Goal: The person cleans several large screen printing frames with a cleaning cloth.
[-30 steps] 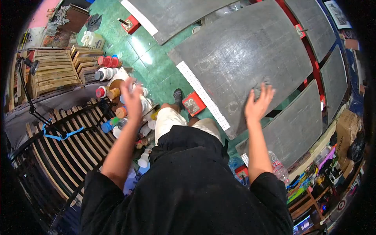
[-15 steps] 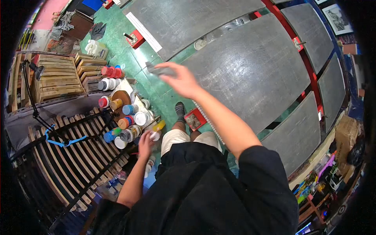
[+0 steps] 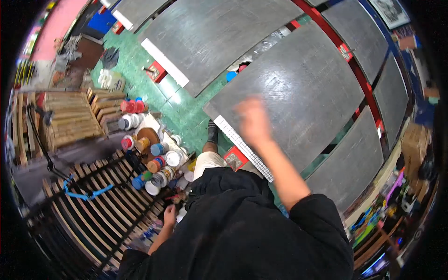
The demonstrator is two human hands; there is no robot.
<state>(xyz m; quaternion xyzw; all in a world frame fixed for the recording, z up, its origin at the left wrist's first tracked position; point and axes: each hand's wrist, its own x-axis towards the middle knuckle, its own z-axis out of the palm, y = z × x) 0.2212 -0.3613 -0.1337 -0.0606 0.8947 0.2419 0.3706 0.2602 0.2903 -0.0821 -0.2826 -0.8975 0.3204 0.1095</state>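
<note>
Down by the person's left side, the left hand [image 3: 169,216] hangs low with its fingers loosely curled, holding nothing that shows, just above the curved wooden slats [image 3: 100,196]. Beyond that hand and well clear of it stands a cluster of paint jars [image 3: 156,161], lids up and packed close together (probably so that any colour sits within one reach). Further out on the other side, the right hand [image 3: 252,120] is raised over the near edge of a big grey board [image 3: 298,88], blurred by motion, so I cannot tell whether it is open or closed on something. Just under that hand a white ruler strip [image 3: 242,147] runs along the board's lower edge. Past the board, more grey panels [image 3: 200,37] lie side by side on the green floor [image 3: 182,105].
</note>
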